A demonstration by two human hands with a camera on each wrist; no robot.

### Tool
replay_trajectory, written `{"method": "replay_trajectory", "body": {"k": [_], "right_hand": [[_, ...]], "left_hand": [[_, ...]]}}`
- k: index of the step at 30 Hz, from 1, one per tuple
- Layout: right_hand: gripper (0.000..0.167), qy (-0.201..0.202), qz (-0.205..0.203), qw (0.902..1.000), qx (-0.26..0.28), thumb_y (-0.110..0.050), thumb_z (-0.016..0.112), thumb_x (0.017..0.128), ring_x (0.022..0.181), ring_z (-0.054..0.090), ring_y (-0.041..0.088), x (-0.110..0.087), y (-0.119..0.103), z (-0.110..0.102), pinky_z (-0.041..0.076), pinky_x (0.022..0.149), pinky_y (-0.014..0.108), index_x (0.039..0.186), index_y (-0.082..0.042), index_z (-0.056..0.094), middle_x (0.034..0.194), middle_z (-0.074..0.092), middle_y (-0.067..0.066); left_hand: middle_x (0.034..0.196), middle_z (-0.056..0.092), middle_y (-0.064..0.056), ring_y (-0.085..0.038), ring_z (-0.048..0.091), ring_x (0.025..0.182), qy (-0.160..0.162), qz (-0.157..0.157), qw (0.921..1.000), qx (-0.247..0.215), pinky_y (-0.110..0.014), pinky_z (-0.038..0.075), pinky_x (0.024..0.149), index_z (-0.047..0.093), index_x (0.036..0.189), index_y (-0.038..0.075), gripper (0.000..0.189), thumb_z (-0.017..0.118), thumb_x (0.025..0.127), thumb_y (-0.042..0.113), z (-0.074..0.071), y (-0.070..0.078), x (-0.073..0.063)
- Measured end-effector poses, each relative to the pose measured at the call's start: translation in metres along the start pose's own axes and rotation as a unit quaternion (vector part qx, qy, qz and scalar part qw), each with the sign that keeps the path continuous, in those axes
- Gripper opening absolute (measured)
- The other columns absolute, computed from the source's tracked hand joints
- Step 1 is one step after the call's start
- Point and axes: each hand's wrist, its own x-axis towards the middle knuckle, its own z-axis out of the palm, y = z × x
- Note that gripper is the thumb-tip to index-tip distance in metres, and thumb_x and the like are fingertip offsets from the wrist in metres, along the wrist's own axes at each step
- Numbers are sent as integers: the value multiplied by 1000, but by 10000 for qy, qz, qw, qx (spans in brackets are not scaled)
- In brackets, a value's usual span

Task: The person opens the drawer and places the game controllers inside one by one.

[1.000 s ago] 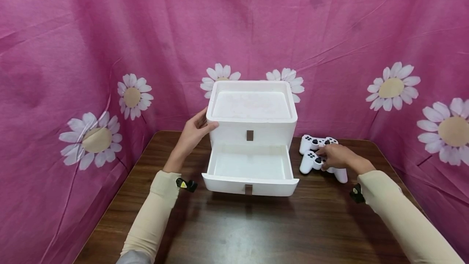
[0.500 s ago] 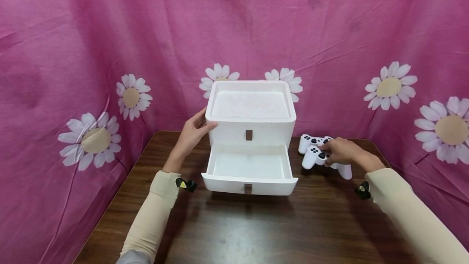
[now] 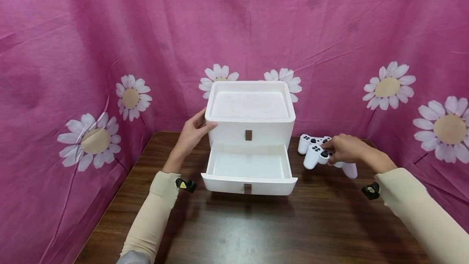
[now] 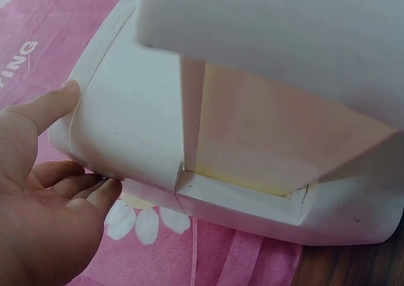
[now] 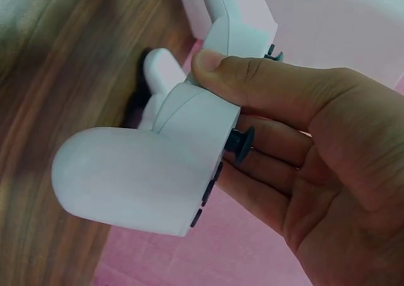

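Note:
A white two-drawer storage box (image 3: 227, 133) stands on the table, its lower drawer (image 3: 224, 185) pulled out with a bare floor showing. My left hand (image 3: 191, 134) holds the box by its upper left corner, the thumb on the front face. In the left wrist view its other fingers curl against the side. On the right, my right hand (image 3: 348, 149) pinches a white game controller (image 3: 311, 159) by its middle, thumb on one face, fingers on the other. One grip and a black thumbstick (image 5: 241, 144) show in the right wrist view. A second white controller (image 3: 303, 144) lies behind, partly covered.
The dark wooden table (image 3: 234, 231) extends in front of the box. Behind it hangs a pink cloth (image 3: 176, 31) printed with daisies, close to the table's back edge. The upper drawer, with its brown tab (image 3: 248, 135), is closed.
The right hand has raised the front controller and drawn it a little to the right, tilting it. The left hand keeps its hold on the box; the second controller stays put.

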Motion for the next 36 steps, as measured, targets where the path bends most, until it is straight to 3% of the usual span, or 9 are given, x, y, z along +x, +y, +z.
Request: {"method": "replay_trajectory", "body": {"k": [7,14,17,23,30,36], "right_hand": [[45,76,-272,9996,-85,-25,96,68,68,50,11,-3,-16,-13,44,60,31,110,-13,84,75,64,-11],[25,132,-467,9987,-162,-24,94,69,63,42,8,-1,-37,-27,34,56,27,87,-24,76,65,48,-13],[26,160,-491,9984,-243,-23,93,68,61,41,7,1,-45,-32,33,54,27,79,-28,70,63,45,-13],[26,152,-576,9980,-218,-22,94,70,63,48,8,5,-63,-42,41,56,28,89,-23,77,67,57,-13],[27,68,-725,9970,-279,-21,94,70,59,48,5,8,-81,-59,41,55,27,78,-30,69,64,54,-14],[27,83,-801,9963,-284,-20,94,69,60,49,6,11,-94,-72,42,56,29,84,-30,75,65,56,-14]], "left_hand": [[170,42,-7,-20,42,156,-3,91,9999,-123,-37,42,126,39,166,13,77,78,100,22,0,0,2],[170,42,-7,-20,43,156,-5,85,9999,-136,-36,42,126,40,165,13,76,78,100,21,1,1,2],[169,43,-7,-19,44,155,15,81,9998,-169,-36,43,125,40,165,14,76,78,100,22,1,0,2],[170,43,-7,-19,44,155,7,61,9998,-180,-36,43,125,40,165,14,76,78,100,22,1,-2,2],[169,43,-7,-18,44,155,23,32,9998,-191,-35,44,124,40,165,14,78,80,99,22,1,0,1],[170,43,-6,-18,44,155,24,-6,9998,-192,-36,43,125,40,166,15,78,79,99,23,0,-1,1]]}}
